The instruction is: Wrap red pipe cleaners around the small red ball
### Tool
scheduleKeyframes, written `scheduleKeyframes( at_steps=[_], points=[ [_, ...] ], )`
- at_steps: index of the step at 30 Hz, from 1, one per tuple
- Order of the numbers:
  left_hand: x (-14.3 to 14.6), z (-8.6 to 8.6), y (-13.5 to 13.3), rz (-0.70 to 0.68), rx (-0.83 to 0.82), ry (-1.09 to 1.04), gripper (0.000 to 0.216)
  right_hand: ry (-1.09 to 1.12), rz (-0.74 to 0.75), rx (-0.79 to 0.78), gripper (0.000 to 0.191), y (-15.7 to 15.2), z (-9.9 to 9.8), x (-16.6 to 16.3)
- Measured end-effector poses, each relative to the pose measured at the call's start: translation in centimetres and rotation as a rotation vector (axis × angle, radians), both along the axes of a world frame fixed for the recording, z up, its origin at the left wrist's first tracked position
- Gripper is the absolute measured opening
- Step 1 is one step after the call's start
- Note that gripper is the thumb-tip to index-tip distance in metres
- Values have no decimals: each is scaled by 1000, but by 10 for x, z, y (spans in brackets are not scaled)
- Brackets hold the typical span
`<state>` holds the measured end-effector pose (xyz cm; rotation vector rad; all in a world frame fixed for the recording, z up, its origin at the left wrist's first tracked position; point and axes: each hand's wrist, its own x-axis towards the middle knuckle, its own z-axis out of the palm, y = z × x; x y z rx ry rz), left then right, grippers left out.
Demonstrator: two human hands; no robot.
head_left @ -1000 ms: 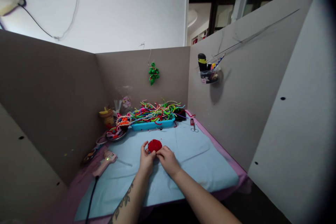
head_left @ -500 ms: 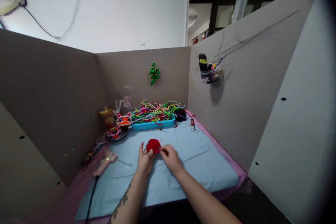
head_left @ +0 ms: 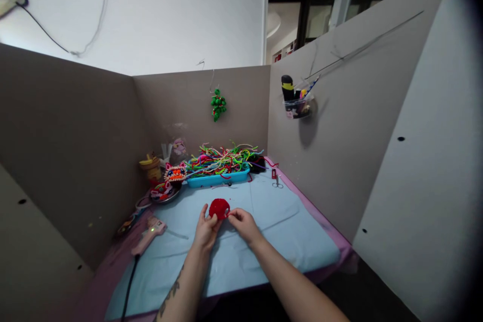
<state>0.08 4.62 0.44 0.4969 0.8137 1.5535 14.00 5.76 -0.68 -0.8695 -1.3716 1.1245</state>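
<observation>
A small round red fuzzy piece [head_left: 219, 208], made of coiled red pipe cleaner, is held just above the light blue cloth [head_left: 287, 236]. My left hand [head_left: 206, 229] pinches its left lower edge with thumb and fingers. My right hand [head_left: 241, 224] pinches its right edge with closed fingertips. Both hands meet in the middle of the cloth, forearms reaching in from the near edge.
A blue tray [head_left: 219, 178] heaped with coloured pipe cleaners stands at the back. Small scissors [head_left: 275, 179] lie to its right. A pink glue gun [head_left: 149, 234] with black cord lies at left, near a bowl [head_left: 164, 193] of craft bits. Brown partition walls enclose three sides.
The red piece has been lifted and turned slightly between my fingers. My right hand has shifted from covering its right side to pinching its edge. The view has drifted a little.
</observation>
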Motion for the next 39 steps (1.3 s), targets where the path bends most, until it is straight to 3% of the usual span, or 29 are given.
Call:
scheduleKeyframes(
  at_steps=[6, 12, 17, 24, 30, 34, 39],
  points=[
    [0, 3, -1, -1, 9, 32, 72, -59, -6, 28, 20, -1, 1, 0],
    [2, 3, -3, -74, 10, 40, 80, -229, -269, 161, 13, -1, 0, 1],
    [3, 1, -4, -94, 2, 47, 84, -288, -380, 146, 13, 2, -2, 0],
    [0, 0, 0, -72, -36, 4, 80, -7, -210, 86, 10, 6, -2, 1],
    [-4, -3, 3, -60, -52, -97, 77, 99, -244, 45, 15, 11, -6, 5],
    [-6, -6, 4, -102, -34, -128, 77, 151, -156, -38, 15, 9, -6, 4],
    [-7, -7, 3, -160, -5, -106, 84, 138, -83, 50, 18, 6, -4, 3]
  ],
)
